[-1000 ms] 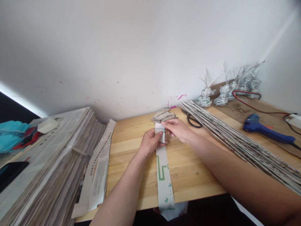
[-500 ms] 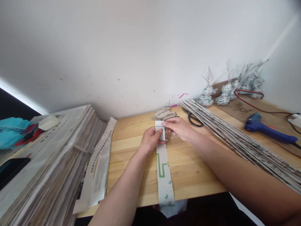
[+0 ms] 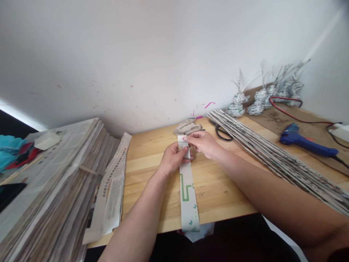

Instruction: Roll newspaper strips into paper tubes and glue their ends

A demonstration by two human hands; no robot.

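Note:
A long strip of white paper [image 3: 187, 211] with green lines and butterfly prints runs toward me over the table and past its front edge. Its far end is folded over on itself. My left hand [image 3: 174, 158] grips that folded end from the left, thumb on top and fingers beneath. From the right, my right hand [image 3: 201, 142] pinches the top corner of the fold between thumb and fingers. Just beyond the strip lies a pair of grey work gloves [image 3: 187, 127]. Black-handled scissors [image 3: 225, 135] lie beyond my right hand, partly under a bundle of rolled newspaper sticks [image 3: 261, 156].
At left stands a tall stack of newspapers [image 3: 73, 185] with a black phone [image 3: 11, 194] on it. Loose newspaper strips [image 3: 111, 196] lie beside it. A blue glue gun [image 3: 308, 142] rests on brown cardboard [image 3: 275, 118] at right. Several woven paper figures [image 3: 236, 105] stand by the wall.
The whole view has shifted slightly. Both hands keep their hold on the folded end of the strip, with hardly any movement of the fingers.

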